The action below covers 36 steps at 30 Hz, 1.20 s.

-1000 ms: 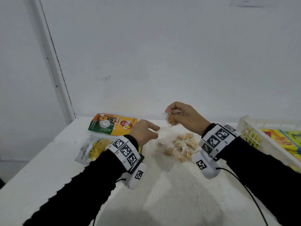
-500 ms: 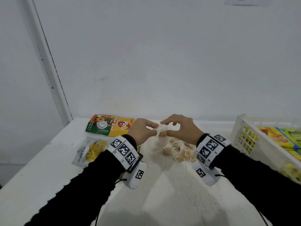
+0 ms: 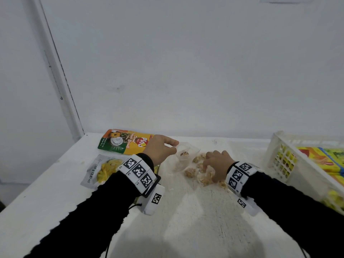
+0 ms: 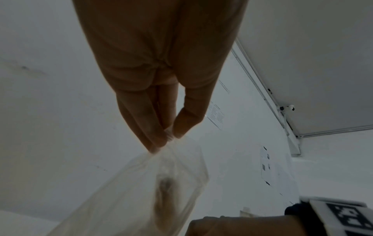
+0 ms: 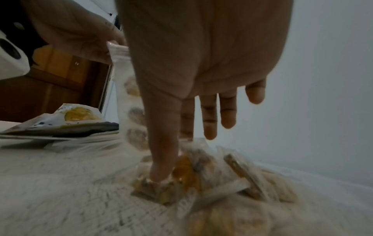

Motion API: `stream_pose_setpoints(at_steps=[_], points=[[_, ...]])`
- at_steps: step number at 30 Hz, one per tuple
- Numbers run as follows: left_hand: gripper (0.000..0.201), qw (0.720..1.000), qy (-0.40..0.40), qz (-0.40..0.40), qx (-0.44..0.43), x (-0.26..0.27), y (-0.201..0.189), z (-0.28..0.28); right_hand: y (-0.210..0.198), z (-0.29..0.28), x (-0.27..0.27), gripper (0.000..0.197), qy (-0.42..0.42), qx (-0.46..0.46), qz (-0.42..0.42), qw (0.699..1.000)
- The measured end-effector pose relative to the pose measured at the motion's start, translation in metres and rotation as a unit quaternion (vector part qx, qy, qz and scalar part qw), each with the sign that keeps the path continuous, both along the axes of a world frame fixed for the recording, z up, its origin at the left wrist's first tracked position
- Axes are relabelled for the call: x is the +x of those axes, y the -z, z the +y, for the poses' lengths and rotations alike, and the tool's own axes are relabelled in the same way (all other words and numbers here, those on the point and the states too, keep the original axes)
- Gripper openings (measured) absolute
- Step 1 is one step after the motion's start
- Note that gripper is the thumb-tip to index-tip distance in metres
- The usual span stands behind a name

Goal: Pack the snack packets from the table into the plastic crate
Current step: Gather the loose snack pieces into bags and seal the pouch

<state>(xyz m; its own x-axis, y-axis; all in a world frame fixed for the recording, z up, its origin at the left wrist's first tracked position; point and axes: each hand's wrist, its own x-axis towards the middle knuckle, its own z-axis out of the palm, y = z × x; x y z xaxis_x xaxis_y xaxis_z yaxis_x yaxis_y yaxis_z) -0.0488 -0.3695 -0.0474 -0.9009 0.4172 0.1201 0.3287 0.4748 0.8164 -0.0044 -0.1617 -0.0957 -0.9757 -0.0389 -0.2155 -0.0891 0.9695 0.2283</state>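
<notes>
My left hand (image 3: pixel 174 147) pinches the rim of a clear plastic bag (image 3: pixel 183 158) and holds it open above the table; one small wrapped snack lies inside. The left wrist view shows thumb and fingers of the left hand (image 4: pixel 170 137) closed on the clear bag (image 4: pixel 161 183). My right hand (image 3: pixel 207 170) reaches down into a pile of small wrapped snacks (image 3: pixel 191 173). In the right wrist view the right hand (image 5: pixel 173 167) has thumb and index finger closed around one amber wrapped snack (image 5: pixel 185 170), with the other fingers straight. The white plastic crate (image 3: pixel 279 157) stands at the right.
An orange and green pouch (image 3: pixel 126 142) lies at the back left near the wall. A clear pouch of yellow chips (image 3: pixel 104 169) lies in front of it, beside my left wrist. The crate holds yellow and green packets (image 3: pixel 323 159). White table (image 3: pixel 186 211).
My right hand dropped the snack it held into the bag, then moved right and down onto the pile. My left hand kept hold of the bag's rim.
</notes>
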Motion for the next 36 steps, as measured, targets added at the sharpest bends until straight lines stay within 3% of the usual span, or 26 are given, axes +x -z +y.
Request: stream_pose_setpoints(at_steps=[4, 6, 8, 10, 11, 14, 17, 21, 24, 28, 31, 33, 36], points=[[0.029, 1.0, -0.006, -0.003, 0.001, 0.002, -0.001, 0.001, -0.002, 0.002, -0.001, 0.027, -0.021, 0.018, -0.012, 1.0], [0.029, 1.0, -0.009, -0.001, -0.002, 0.002, -0.001, 0.002, -0.009, 0.005, -0.002, 0.015, -0.014, -0.073, 0.024, 0.997], [0.029, 1.0, -0.01, 0.003, -0.004, 0.002, -0.002, 0.003, -0.014, 0.008, -0.004, 0.031, 0.01, -0.202, 0.05, 0.978], [0.029, 1.0, -0.01, 0.005, -0.002, 0.001, -0.001, 0.004, -0.019, 0.005, -0.002, 0.022, 0.012, -0.247, 0.05, 0.968], [0.028, 1.0, -0.009, 0.005, -0.002, 0.001, -0.001, 0.005, -0.019, 0.002, -0.002, 0.02, 0.016, -0.233, 0.031, 0.972], [0.028, 1.0, -0.011, 0.002, -0.003, 0.002, -0.001, 0.006, -0.01, -0.008, -0.001, 0.041, 0.025, -0.12, -0.034, 0.992], [0.028, 1.0, -0.009, 0.004, -0.008, 0.003, -0.002, 0.007, 0.0, -0.015, -0.003, 0.048, 0.013, -0.047, -0.048, 0.998], [0.028, 1.0, -0.009, -0.001, -0.004, 0.004, -0.004, 0.007, 0.01, -0.022, -0.007, 0.043, -0.012, 0.024, -0.036, 0.999], [0.028, 1.0, -0.008, 0.0, -0.007, 0.003, -0.003, 0.007, 0.012, -0.023, -0.006, 0.032, -0.022, 0.025, -0.005, 0.999], [0.028, 1.0, -0.015, 0.001, -0.008, 0.003, -0.004, 0.006, -0.002, -0.011, 0.003, 0.028, 0.011, -0.099, 0.076, 0.992], [0.028, 1.0, -0.023, 0.001, 0.008, 0.002, -0.005, 0.006, -0.035, 0.004, 0.013, 0.022, 0.038, -0.2, 0.115, 0.972], [0.028, 1.0, -0.026, 0.001, 0.017, 0.003, -0.006, 0.006, -0.063, 0.011, 0.02, 0.019, 0.042, -0.293, 0.159, 0.942], [0.027, 1.0, -0.023, -0.001, 0.016, 0.004, -0.007, 0.008, -0.094, 0.012, 0.03, 0.013, 0.023, -0.426, 0.245, 0.871]])
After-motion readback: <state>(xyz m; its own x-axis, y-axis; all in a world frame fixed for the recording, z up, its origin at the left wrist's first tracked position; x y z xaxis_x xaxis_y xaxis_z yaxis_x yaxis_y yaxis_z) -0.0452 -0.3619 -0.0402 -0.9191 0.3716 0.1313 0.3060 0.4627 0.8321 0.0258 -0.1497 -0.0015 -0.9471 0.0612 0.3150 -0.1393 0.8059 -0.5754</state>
